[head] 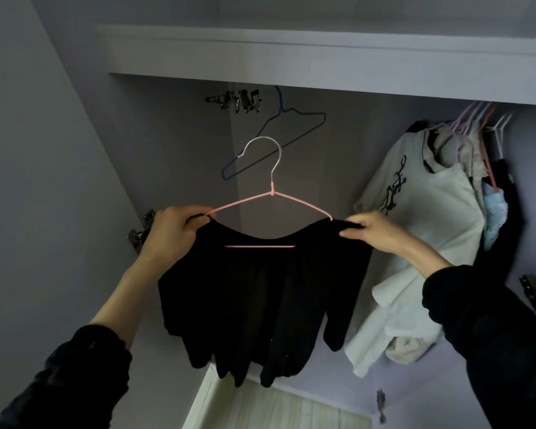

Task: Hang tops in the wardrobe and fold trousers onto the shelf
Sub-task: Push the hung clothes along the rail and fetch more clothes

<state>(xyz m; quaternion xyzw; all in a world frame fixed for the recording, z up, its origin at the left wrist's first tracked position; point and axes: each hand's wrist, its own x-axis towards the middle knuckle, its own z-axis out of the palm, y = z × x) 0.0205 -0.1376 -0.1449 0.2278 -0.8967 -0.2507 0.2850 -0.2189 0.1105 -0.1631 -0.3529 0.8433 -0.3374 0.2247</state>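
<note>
A black top point(260, 298) hangs on a pink wire hanger point(271, 193) with a silver hook, held up in front of the open wardrobe. My left hand point(171, 233) grips the top's left shoulder together with the hanger's end. At the right shoulder, my right hand point(375, 232) pinches the fabric. The hook points up, below the wardrobe's upper edge and free of any rail. The rail itself is hidden behind the wardrobe's top panel point(291, 60).
An empty blue wire hanger point(276, 140) and a metal clip rack point(239, 100) hang at the upper middle. To the right hang a white printed shirt point(421, 218) and several other garments on pastel hangers point(474, 125). Door hinges point(141, 230) sit at both sides.
</note>
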